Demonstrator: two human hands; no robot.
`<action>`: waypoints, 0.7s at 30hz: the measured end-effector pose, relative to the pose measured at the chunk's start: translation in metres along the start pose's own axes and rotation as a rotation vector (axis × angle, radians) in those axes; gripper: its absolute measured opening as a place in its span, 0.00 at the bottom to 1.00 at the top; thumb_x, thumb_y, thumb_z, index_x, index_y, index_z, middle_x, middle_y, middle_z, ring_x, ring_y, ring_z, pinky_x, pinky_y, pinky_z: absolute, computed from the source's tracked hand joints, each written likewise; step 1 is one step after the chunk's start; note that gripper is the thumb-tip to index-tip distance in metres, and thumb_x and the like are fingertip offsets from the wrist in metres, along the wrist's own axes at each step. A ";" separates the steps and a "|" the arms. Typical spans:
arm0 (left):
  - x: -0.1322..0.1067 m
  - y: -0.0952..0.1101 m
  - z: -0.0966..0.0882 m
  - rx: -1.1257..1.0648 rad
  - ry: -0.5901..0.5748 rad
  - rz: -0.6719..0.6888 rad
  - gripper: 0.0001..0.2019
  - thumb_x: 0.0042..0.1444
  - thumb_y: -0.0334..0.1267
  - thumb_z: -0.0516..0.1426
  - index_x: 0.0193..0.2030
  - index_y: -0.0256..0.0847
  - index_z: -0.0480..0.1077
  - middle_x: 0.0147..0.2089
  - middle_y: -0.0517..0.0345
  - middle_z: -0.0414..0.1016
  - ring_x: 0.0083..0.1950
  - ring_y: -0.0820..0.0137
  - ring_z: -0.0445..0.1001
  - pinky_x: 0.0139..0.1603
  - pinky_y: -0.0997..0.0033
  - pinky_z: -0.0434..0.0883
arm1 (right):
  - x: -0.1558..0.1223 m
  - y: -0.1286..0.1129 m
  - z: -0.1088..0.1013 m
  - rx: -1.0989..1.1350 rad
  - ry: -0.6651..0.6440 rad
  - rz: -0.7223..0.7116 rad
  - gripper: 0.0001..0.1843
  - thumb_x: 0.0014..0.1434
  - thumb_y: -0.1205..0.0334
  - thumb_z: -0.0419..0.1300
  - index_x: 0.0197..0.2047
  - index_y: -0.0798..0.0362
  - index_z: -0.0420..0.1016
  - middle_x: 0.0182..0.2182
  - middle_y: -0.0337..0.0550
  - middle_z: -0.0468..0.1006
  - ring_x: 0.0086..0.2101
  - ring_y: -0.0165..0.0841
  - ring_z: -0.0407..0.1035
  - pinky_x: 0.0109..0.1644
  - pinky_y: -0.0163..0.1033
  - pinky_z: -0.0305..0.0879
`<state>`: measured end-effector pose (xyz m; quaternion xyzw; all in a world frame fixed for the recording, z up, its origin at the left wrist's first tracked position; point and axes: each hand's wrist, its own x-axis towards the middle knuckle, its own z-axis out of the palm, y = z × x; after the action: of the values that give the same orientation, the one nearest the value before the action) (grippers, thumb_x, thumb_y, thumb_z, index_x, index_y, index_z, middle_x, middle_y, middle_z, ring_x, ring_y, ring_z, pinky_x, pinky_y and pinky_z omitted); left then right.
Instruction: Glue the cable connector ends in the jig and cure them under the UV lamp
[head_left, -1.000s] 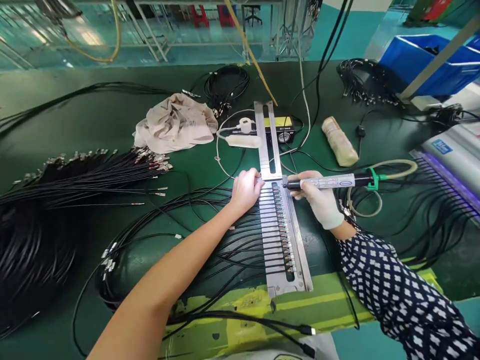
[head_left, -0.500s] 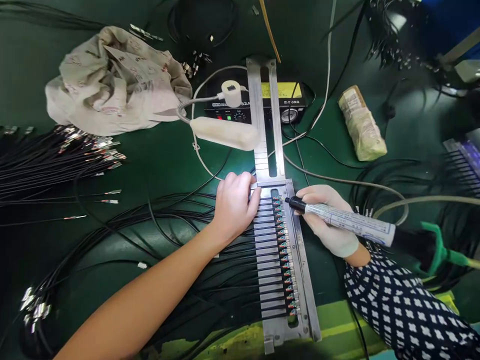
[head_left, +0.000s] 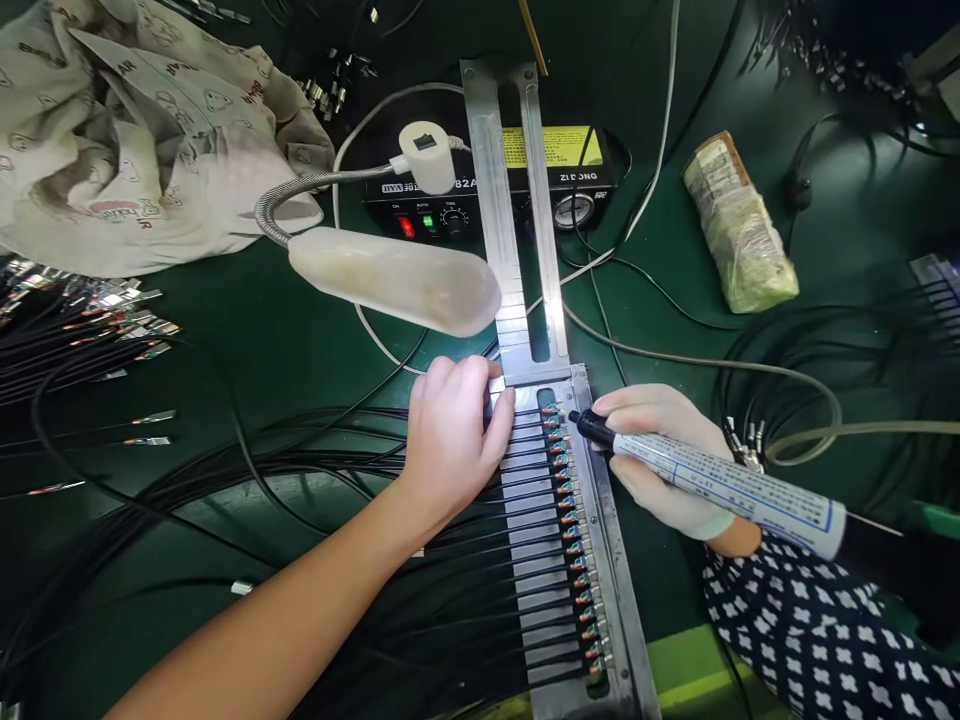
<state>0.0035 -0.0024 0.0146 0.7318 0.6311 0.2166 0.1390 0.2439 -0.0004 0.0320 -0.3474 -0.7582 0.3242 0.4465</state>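
My right hand (head_left: 660,455), in a white glove, grips a white dispensing syringe (head_left: 720,482) like a pen. Its black tip touches the top end of a row of small connectors (head_left: 574,545) in a long metal fixture (head_left: 540,570). My bare left hand (head_left: 454,435) lies on the fixture's left side near its top, fingers curled over the black cables (head_left: 315,480) and the clamp plates that hold them. Several black cables run left from the fixture across the green mat.
A gooseneck lamp (head_left: 394,280) hangs just above my left hand. Behind it stands a black dispenser controller (head_left: 487,190). A crumpled cloth (head_left: 142,140) lies far left, a wrapped roll (head_left: 739,225) far right. A bundle of cables with metal ends (head_left: 82,330) lies left.
The view has moved closer and lower over the fixture. The syringe tip has come down to the top connector. My left hand stays on the fixture's upper left.
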 end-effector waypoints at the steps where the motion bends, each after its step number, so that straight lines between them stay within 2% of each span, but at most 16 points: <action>1: 0.000 0.000 0.000 0.002 -0.001 -0.002 0.06 0.67 0.40 0.54 0.44 0.40 0.67 0.37 0.55 0.71 0.42 0.61 0.67 0.43 0.61 0.62 | 0.000 0.000 0.001 0.009 0.010 -0.002 0.19 0.53 0.74 0.67 0.49 0.54 0.77 0.45 0.51 0.80 0.45 0.40 0.77 0.51 0.47 0.76; 21: 0.001 -0.001 0.001 -0.018 0.004 -0.011 0.05 0.67 0.40 0.54 0.42 0.42 0.66 0.35 0.56 0.69 0.41 0.61 0.67 0.41 0.61 0.62 | 0.002 -0.003 0.000 0.035 0.018 0.025 0.15 0.53 0.73 0.67 0.45 0.55 0.79 0.42 0.51 0.81 0.43 0.39 0.78 0.49 0.44 0.77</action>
<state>0.0030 -0.0009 0.0136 0.7265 0.6335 0.2229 0.1455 0.2427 0.0000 0.0351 -0.3517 -0.7439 0.3399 0.4553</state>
